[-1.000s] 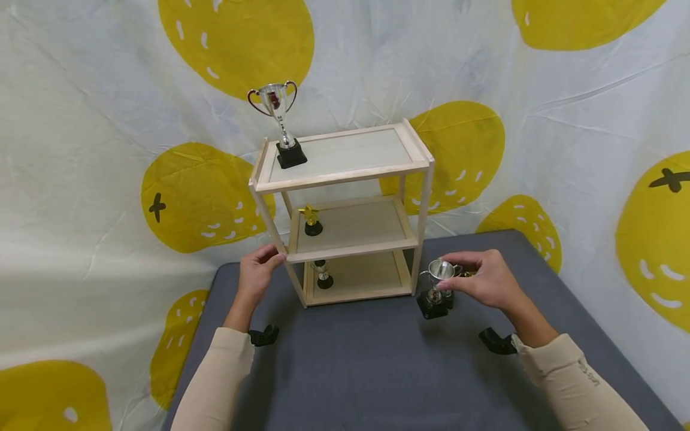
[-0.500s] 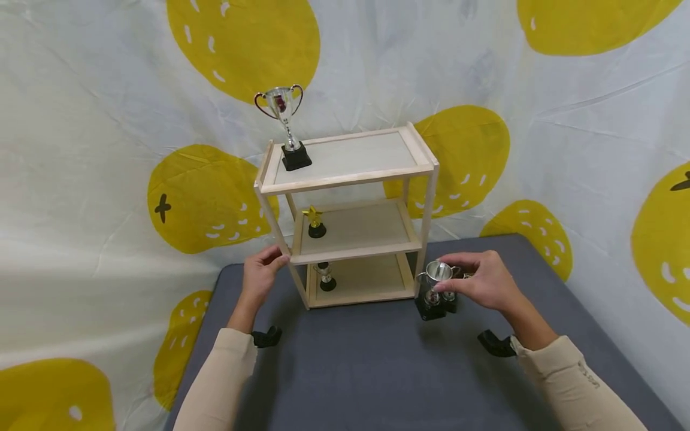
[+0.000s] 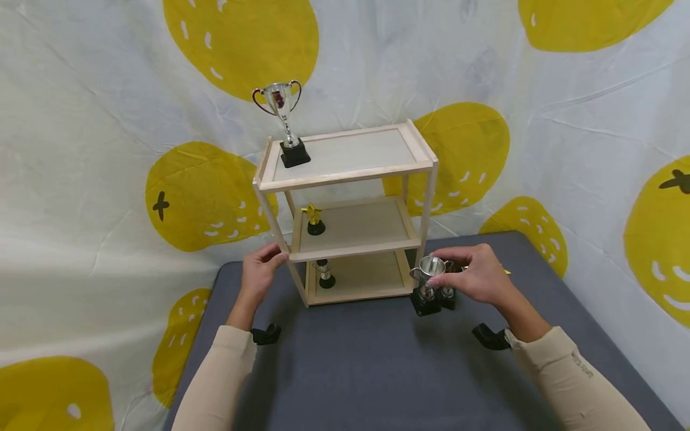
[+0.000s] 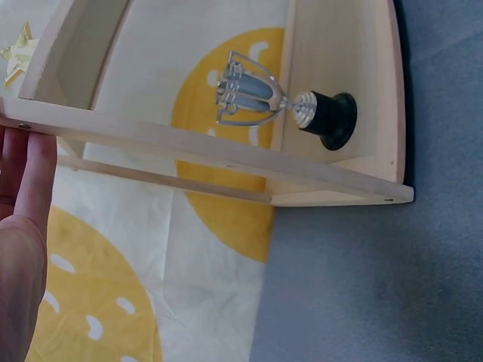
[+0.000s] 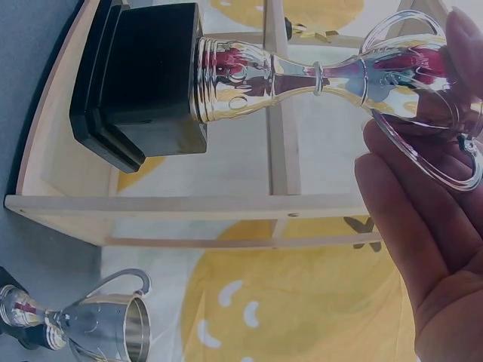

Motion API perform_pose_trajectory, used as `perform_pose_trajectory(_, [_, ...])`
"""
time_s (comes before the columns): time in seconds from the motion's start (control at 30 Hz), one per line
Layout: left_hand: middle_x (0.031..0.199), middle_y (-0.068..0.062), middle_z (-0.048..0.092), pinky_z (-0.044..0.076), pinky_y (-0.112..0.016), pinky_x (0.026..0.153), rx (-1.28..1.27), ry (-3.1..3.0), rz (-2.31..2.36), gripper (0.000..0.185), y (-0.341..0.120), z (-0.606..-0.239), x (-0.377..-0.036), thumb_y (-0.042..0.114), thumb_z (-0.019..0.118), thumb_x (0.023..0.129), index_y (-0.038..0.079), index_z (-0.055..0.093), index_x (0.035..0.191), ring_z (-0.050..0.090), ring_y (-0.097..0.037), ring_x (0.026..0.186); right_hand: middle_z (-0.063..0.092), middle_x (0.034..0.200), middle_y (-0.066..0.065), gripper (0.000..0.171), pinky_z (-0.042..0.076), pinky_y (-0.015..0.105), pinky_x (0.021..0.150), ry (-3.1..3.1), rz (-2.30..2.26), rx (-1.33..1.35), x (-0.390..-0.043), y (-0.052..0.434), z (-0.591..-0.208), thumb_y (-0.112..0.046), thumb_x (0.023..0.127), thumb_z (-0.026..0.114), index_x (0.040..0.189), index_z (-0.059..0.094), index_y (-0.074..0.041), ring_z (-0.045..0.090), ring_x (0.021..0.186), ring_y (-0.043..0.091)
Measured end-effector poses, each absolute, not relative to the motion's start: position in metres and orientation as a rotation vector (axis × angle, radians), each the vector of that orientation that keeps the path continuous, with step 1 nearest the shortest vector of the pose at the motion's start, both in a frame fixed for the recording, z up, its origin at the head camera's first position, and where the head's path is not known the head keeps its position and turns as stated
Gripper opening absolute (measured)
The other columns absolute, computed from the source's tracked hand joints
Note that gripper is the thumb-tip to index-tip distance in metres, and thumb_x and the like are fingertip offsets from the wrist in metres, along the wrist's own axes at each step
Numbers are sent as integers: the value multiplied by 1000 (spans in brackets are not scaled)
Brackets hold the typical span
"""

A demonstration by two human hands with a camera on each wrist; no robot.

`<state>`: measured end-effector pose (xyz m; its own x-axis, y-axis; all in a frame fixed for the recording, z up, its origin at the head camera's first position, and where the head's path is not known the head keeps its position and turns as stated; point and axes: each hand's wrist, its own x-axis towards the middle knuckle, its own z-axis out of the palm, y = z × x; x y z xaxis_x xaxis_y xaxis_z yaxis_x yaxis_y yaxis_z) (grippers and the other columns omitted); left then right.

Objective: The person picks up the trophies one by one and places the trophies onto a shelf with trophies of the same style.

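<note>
Head view: silver trophy (image 3: 427,293) in the right hand (image 3: 477,274)

The right hand pinches the cup, just beside the shelf (image 3: 350,154), toward the tabletop's (image 3: 350,359) right edge; a second trophy (image 5: 102,324) stands near. The left hand (image 3: 259,272) grips the shelf's left front post (image 3: 272,221). The silver trophy looks light, stiff and slick, its handles perhaps fragile; stem or base seems the surer hold. Marks on the right sleeve (image 3: 560,365) are illegible.
</note>
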<state>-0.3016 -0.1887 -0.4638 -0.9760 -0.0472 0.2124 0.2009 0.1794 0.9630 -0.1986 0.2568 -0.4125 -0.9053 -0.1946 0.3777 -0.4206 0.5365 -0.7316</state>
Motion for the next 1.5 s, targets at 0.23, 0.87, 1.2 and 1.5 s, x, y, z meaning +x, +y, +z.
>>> perform_pose_trajectory(0.23, [102,12,71,58,-14,82,-159,-2247,-1898,34,-190,-465,-302,2,75,94,-10,70,126,67,-1,91,81,94,12,44,54,23,58,-2539,1310,521,-200,252,-409,-17,74,96,113,81,-4,69,72,4])
perform_pose_trajectory(0.87, [103,6,74,57,-15,81,-157,-2258,-1879,31,-190,-464,-302,3,75,94,-7,73,124,67,-2,90,81,94,14,44,57,22,59,-2517,1295,547,-204,240,-405,-15,73,96,112,80,-2,68,71,2])
perform_pose_trajectory(1.2, [102,5,74,57,-15,82,-139,-2270,-1868,31,-189,-463,-302,5,76,94,-6,74,123,67,-2,90,81,97,12,45,58,20,65,-2531,1305,528,-207,236,-402,-18,73,97,113,81,-4,70,78,-2])
perform_pose_trajectory(1.5, [103,8,73,57,-14,83,-113,-2252,-1910,33,-189,-464,-303,4,76,94,-6,73,125,67,-2,92,81,101,12,46,58,21,67,-2556,1304,509,-209,232,-401,-21,73,97,114,81,-7,71,81,-3])
